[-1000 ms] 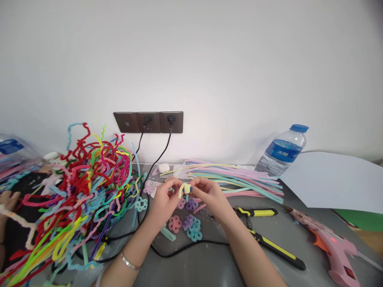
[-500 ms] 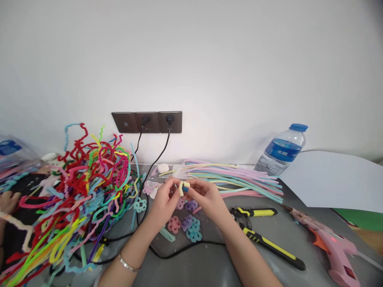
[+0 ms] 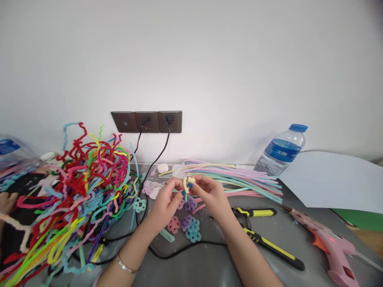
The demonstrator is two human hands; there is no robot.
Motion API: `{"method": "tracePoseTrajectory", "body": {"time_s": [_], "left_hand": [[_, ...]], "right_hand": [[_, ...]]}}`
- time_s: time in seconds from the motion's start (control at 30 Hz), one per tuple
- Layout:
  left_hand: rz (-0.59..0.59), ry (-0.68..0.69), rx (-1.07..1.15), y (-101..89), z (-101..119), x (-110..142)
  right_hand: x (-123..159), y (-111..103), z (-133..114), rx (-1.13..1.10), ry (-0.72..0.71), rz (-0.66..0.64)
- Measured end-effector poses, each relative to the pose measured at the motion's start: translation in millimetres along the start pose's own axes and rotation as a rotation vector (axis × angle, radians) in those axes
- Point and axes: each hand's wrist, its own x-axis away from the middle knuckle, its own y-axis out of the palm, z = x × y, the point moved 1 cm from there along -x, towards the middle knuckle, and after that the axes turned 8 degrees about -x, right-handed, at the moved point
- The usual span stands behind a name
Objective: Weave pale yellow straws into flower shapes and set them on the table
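Between my fingertips, above the middle of the table, is a short pale yellow pipe cleaner point(image 3: 186, 185) bent into small loops. My right hand point(image 3: 212, 196) pinches its looped part between thumb and fingers. From the other side, my left hand point(image 3: 165, 205) has its thumb and index finger at the curved loose end. Just beneath lie small looped pipe-cleaner flowers: a pink one point(image 3: 174, 225), a purple one point(image 3: 190, 204) and a blue one point(image 3: 193, 232). A mint-green flower point(image 3: 139, 205) rests left of my left hand.
A tangled heap of coloured pipe cleaners point(image 3: 89, 191) fills the left side, with another person's hand point(image 3: 7, 202) beyond. Straight pipe cleaners point(image 3: 236, 177) lie behind my hands. Rightward are yellow-black pliers point(image 3: 269, 247), a pink glue gun point(image 3: 335, 247) and a water bottle point(image 3: 283, 149). Black cables point(image 3: 179, 254) cross the table.
My fingers have shifted on the yellow pipe cleaner; its loose end now curves upward, and my left thumb has dropped a little away from the index finger. The view has moved slightly.
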Motion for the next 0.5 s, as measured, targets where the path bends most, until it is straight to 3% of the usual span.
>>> {"method": "tracePoseTrajectory", "body": {"time_s": [0.13,0.33,0.5], "left_hand": [[-0.018,0.027,-0.031,-0.5,0.7,0.4],[0.078,0.082,-0.106,2.3,0.3,1.7],[0.045,0.136,-0.117,-2.0,-0.9,0.4]], "right_hand": [[1.4,2.0,1.4,-0.005,-0.051,0.038],[0.3,2.9,7.8,0.019,-0.097,0.048],[-3.1,-7.2,7.3,0.092,-0.102,0.029]]}}
